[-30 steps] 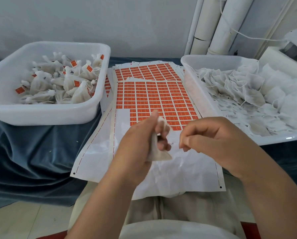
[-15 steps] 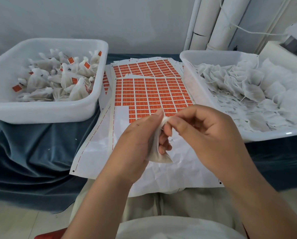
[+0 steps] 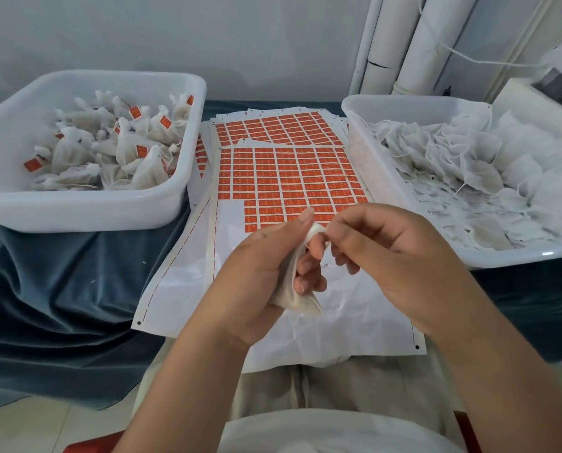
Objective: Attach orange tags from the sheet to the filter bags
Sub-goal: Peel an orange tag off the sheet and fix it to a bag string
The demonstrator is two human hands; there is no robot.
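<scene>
- Beyond and left of the left hand point(image 3: 256, 276), a white plastic left tub point(image 3: 87, 207) holds plump tagged bags point(image 3: 110, 152), loosely piled.
- Beyond and right of the right hand point(image 3: 390, 256), the right tub point(image 3: 403, 106) is heaped with flat, stringed untagged bags point(image 3: 469, 178).
- Between the tubs, just beyond both hands, lies the sheet point(image 3: 289, 178), a grid of small orange rectangles. Its near part is bare, crinkled white backing that overhangs the person's lap.
- The left hand grips a soft white filter bag point(image 3: 292, 295), fingers curled round it. The right hand's thumb and forefinger pinch the bag's gathered top.
- Left of the left hand, blue velvety cloth point(image 3: 61, 289) hangs in folds below the left tub.
</scene>
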